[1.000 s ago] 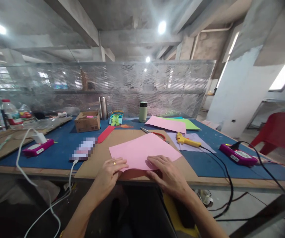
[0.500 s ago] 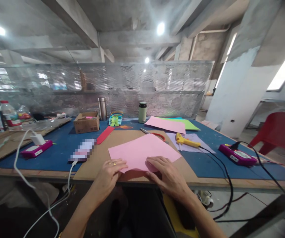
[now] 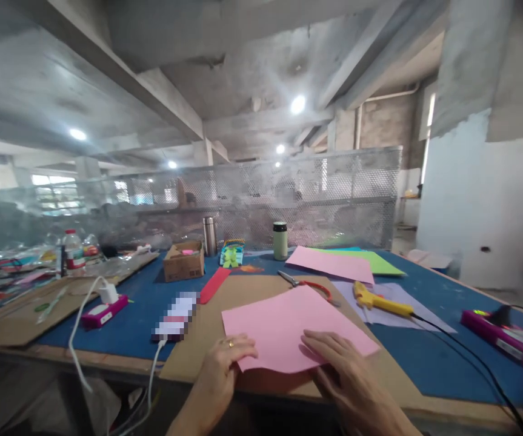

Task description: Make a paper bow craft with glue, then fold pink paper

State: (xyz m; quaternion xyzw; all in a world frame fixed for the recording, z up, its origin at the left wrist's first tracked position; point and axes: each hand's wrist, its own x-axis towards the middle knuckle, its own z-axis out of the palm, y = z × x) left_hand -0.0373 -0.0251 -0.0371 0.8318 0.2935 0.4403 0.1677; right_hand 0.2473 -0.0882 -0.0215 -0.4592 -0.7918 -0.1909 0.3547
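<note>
A sheet of pink paper (image 3: 288, 330) lies over the brown cardboard (image 3: 261, 286), its near edge lifted and bowed a little. At the paper's near left corner, my left hand (image 3: 227, 363) grips the edge with the fingers on top and the thumb beneath. My right hand (image 3: 343, 369) has its fingers laid over the near right part of the sheet, the thumb under the edge. Just beyond the paper are orange-handled scissors (image 3: 318, 286), partly covered by it. A red strip (image 3: 214, 286) rests at the cardboard's left edge.
To the right, a yellow glue gun (image 3: 382, 301) lies on pale purple paper (image 3: 425, 309), its cord trailing off the table. A phone (image 3: 176, 318) with a white cable sits left. Behind are a cardboard box (image 3: 183, 266), a steel flask (image 3: 209, 236), a green bottle (image 3: 280, 242) and coloured sheets (image 3: 329, 264).
The view has tilted upward and turned slightly left, so the table appears lower. Both hands stay on the pink paper's near edge. More of the scissors shows.
</note>
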